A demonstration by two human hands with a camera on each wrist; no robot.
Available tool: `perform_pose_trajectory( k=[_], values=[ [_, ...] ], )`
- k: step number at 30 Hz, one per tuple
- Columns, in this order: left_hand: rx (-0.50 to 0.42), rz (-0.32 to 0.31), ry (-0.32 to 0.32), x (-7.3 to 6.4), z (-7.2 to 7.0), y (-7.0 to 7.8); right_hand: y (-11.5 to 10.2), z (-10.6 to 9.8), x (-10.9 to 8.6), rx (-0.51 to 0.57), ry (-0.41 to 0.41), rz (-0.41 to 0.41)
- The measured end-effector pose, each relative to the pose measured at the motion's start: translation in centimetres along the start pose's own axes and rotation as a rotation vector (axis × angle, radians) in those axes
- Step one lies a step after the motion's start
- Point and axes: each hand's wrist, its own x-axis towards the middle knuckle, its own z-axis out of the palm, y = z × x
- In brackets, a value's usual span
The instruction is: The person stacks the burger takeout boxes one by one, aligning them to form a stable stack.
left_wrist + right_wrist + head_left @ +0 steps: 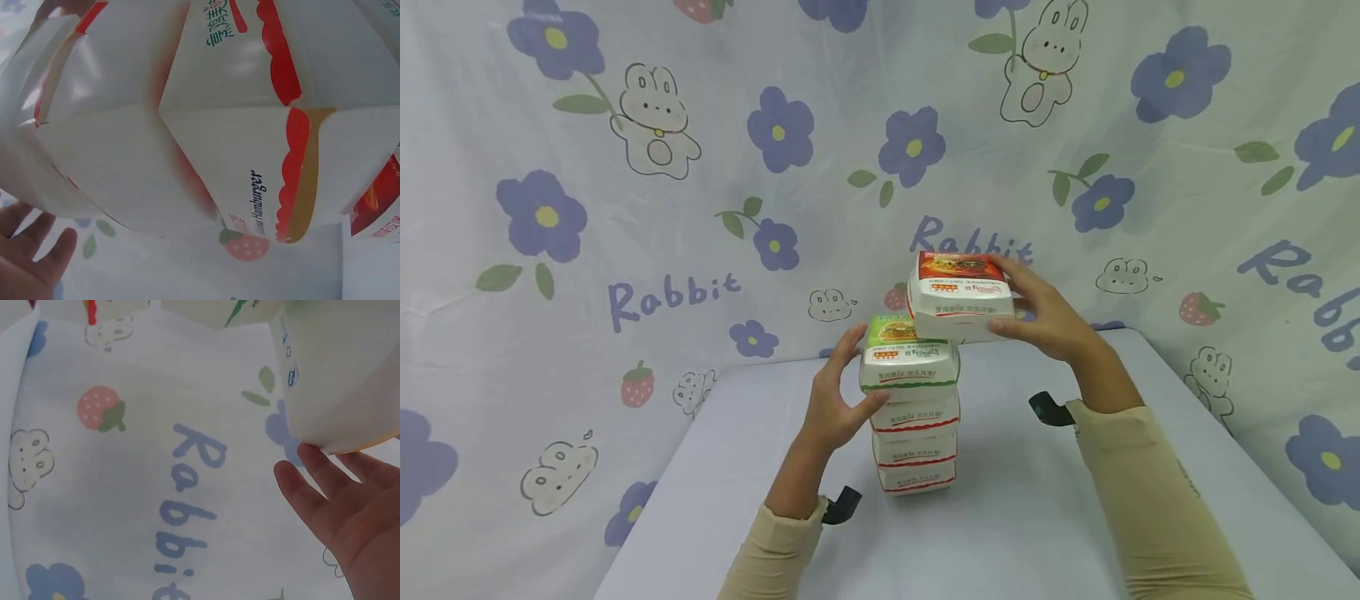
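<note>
My right hand [1051, 321] holds a red-topped burger box [966, 287] by its right side, fingers behind and thumb in front. This box overlaps the right part of a green-topped burger box [910, 367] in the head view; whether the two touch, I cannot tell. The green box tops a stack of several red-trimmed burger boxes [917, 454]. At the green box's left side, my left hand [835, 404] spans the corner, thumb at the lower front edge. In the right wrist view, fingertips [310, 453] meet the held box's white lower edge.
The stack stands on a white-covered table [1015, 508]. Behind it hangs a white curtain [715, 200] printed with rabbits, flowers and strawberries. A dark wrist camera mount [1051, 410] juts from the right sleeve, another mount [842, 506] from the left one.
</note>
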Motion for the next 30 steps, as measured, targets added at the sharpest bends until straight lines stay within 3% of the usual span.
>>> perform_pose_trajectory(
  k=[10, 30],
  values=[
    [0.023, -0.02, 0.011, 0.3, 0.0, 0.2, -1.3, 1.7, 1.0, -0.024, -0.022, -0.099],
    [0.022, 0.026, 0.032, 1.9, -0.6, 1.3, -2.9, 3.3, 1.8, -0.074, -0.071, -0.119]
  ],
)
